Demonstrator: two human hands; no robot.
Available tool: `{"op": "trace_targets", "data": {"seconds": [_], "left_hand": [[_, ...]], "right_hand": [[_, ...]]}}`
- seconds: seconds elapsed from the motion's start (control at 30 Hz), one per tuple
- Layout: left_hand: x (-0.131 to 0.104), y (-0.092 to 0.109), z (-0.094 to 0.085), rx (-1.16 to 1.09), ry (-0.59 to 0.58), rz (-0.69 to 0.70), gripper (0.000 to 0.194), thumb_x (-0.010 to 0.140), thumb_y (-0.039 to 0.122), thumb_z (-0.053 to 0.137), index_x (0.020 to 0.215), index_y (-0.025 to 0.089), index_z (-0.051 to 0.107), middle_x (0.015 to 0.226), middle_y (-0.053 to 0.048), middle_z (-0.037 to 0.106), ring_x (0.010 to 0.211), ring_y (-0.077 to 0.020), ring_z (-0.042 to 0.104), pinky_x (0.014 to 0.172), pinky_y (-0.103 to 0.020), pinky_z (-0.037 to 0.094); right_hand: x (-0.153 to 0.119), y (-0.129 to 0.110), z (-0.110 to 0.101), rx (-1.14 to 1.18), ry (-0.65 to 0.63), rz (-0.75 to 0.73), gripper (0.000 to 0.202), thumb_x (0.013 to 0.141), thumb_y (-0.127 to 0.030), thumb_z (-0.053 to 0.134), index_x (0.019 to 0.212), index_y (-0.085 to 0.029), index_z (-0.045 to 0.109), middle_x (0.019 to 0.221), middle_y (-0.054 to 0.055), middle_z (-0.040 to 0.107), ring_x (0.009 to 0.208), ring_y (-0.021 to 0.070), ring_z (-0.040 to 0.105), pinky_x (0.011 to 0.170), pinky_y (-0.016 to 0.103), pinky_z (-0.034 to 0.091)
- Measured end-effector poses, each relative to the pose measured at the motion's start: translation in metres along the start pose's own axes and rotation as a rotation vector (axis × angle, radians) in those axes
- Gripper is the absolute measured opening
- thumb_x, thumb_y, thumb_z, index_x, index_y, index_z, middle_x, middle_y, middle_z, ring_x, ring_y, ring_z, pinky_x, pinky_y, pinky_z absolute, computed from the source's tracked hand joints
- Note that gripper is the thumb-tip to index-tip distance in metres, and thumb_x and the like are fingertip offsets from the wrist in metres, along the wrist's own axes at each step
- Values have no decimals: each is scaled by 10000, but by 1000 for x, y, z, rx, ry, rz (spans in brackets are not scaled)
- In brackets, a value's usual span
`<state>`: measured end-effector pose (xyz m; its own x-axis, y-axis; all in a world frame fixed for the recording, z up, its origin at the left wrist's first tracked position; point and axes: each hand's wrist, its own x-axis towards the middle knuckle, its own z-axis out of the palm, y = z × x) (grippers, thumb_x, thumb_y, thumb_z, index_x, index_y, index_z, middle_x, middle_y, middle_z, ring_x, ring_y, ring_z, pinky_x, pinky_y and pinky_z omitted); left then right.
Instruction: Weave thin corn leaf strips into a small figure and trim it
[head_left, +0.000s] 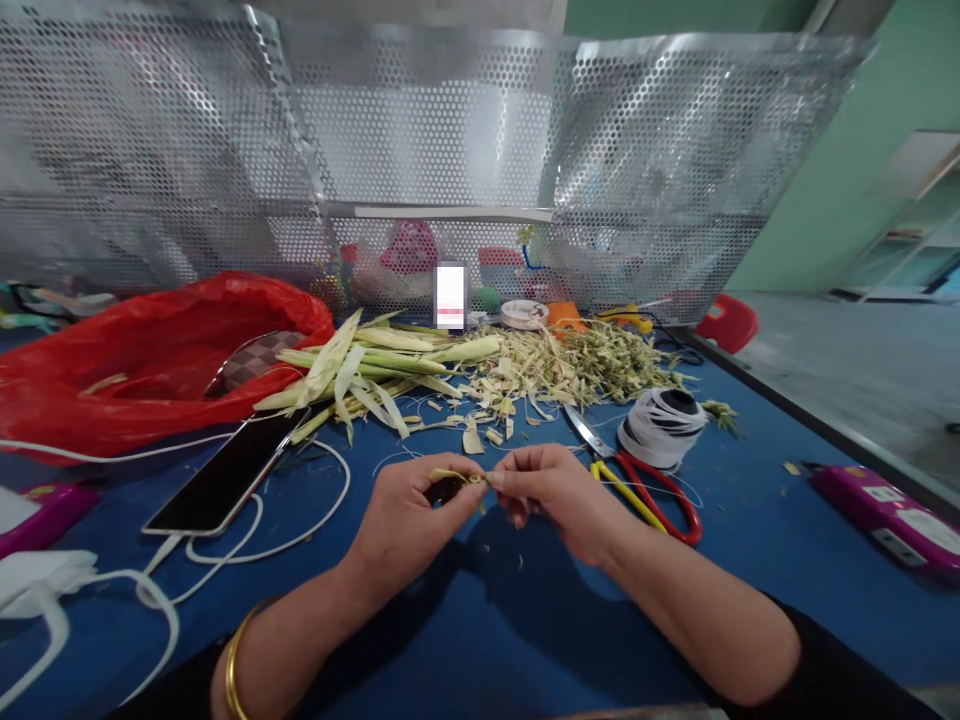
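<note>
My left hand (pixel 416 505) is closed around a small rolled piece of pale yellow-green husk (pixel 474 480), pinched between thumb and fingertips. My right hand (pixel 551 490) pinches the right end of the same piece, its fingertips nearly touching those of the left. Just beyond both hands lie short cut husk scraps (pixel 472 437). To the right of my right hand, scissors (pixel 651 490) with red and yellow handles lie with their blades pointing away. A spool of white thread (pixel 662 428) stands behind the scissors.
Long green husks (pixel 390 360) and a heap of trimmings (pixel 592 362) spread across the back of the blue table (pixel 517 640). At left are a red plastic bag (pixel 165 330), a phone (pixel 229 470) and white cables. A purple power strip (pixel 889 515) sits at right.
</note>
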<state>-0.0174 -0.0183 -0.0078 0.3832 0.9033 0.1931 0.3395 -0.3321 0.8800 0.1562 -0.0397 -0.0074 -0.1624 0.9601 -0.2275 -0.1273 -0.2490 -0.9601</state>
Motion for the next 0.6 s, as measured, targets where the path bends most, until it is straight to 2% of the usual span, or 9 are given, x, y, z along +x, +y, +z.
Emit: {"op": "trace_targets", "data": {"seconds": [0.07, 0.17, 0.23, 0.3, 0.4, 0.43, 0.5, 0.57, 0.6], "left_hand": [[1, 0, -1, -16, -56, -60, 171, 775, 333, 635, 790, 193, 732, 738, -19, 720, 678, -172, 633, 633, -240, 468], [2, 1, -1, -7, -113, -108, 200, 773, 356, 632, 795, 187, 737, 746, -19, 720, 679, -170, 625, 626, -241, 462], [2, 2, -1, -6, -111, -103, 194, 763, 352, 644, 804, 191, 743, 764, -18, 724, 690, -165, 619, 640, -242, 458], [3, 3, -1, -49, -86, -139, 183, 738, 347, 669, 766, 181, 742, 754, -21, 720, 651, -149, 597, 611, -236, 445], [5, 4, 0, -212, -43, -276, 193, 683, 347, 722, 716, 156, 725, 676, -23, 700, 527, -102, 514, 507, -214, 388], [6, 4, 0, -276, -33, -329, 208, 671, 351, 735, 718, 149, 719, 652, -22, 693, 497, -86, 481, 480, -204, 361], [8, 3, 0, -389, -18, -419, 240, 658, 359, 753, 745, 139, 708, 628, -23, 687, 463, -62, 432, 445, -186, 305], [8, 1, 1, -467, -4, -473, 266, 654, 358, 763, 777, 133, 695, 634, -28, 688, 456, -50, 409, 432, -173, 262], [8, 0, 1, -493, 2, -486, 271, 654, 356, 765, 784, 132, 685, 640, -30, 690, 455, -47, 405, 429, -171, 250]], "right_hand": [[1, -1, -1, -89, -7, -25, 315, 638, -398, 754, 577, -149, 570, 516, -41, 527, 427, 71, 462, 475, 227, 379], [0, -3, -2, -355, 34, -127, 224, 726, -303, 672, 601, -168, 544, 507, -55, 486, 444, 83, 482, 468, 220, 361], [0, -6, -2, -508, 46, -174, 176, 774, -242, 607, 627, -176, 537, 507, -55, 480, 456, 92, 502, 463, 217, 351], [-1, -11, -5, -563, 14, -194, 155, 797, -212, 571, 648, -176, 551, 529, -46, 513, 477, 97, 525, 487, 218, 371], [-4, -23, -18, -590, 8, -273, 92, 806, -216, 570, 748, -171, 626, 611, -18, 601, 566, 118, 573, 581, 239, 427], [-6, -26, -26, -621, 61, -324, 92, 809, -232, 577, 785, -172, 643, 635, -9, 619, 599, 130, 586, 603, 248, 436], [-13, -30, -43, -753, 247, -434, 117, 824, -262, 581, 796, -182, 660, 676, 8, 640, 641, 147, 587, 624, 263, 438], [-20, -27, -61, -899, 332, -525, 91, 815, -242, 598, 776, -192, 664, 789, 28, 661, 725, 162, 599, 672, 275, 438], [-24, -24, -69, -976, 343, -509, 89, 817, -222, 593, 772, -195, 664, 812, 31, 659, 745, 167, 605, 696, 285, 439]]}}
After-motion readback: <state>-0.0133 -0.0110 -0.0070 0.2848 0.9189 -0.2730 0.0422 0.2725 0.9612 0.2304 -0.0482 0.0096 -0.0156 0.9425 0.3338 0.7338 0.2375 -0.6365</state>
